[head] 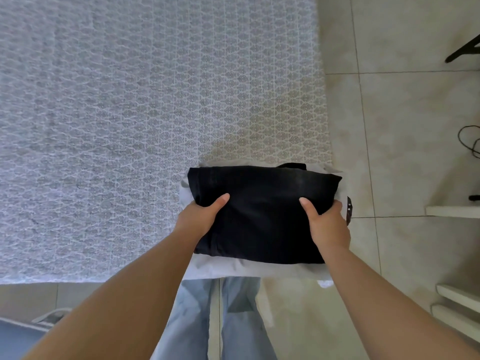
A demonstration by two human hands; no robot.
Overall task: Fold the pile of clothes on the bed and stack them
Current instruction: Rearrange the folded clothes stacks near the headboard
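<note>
Black folded garment tops a pale stack, both hands gripping its sides: left hand, right hand.

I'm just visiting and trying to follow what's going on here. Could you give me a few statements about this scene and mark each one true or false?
1. Both hands grip the stack of folded clothes, the left hand on one side and the right hand on the other. True.
2. The top garment is white. False: the folded black garment is on top, with a light grey garment beneath it.
3. The bed has a patterned cover. True.
4. A heap of unfolded clothes lies on the cover. False: only the held stack shows, at the bed's near corner.
5. The floor is carpeted. False: it is tiled.
</note>
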